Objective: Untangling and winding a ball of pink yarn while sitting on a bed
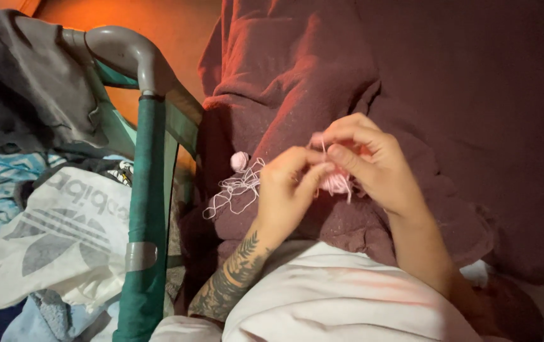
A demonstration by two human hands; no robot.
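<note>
Pinched between fingertips of left hand and right hand: small pink yarn piece, both hands closed on it, held over maroon blanket. Loose pink yarn tangle (with small pink ball) lies just left of left hand. Green cot rail draped with clothes seen at left.

No packages, signs or screens in view. Only printed marking: a large grey logo with lettering on a white cloth, lying crumpled at lower left, just beside a green rail.
</note>
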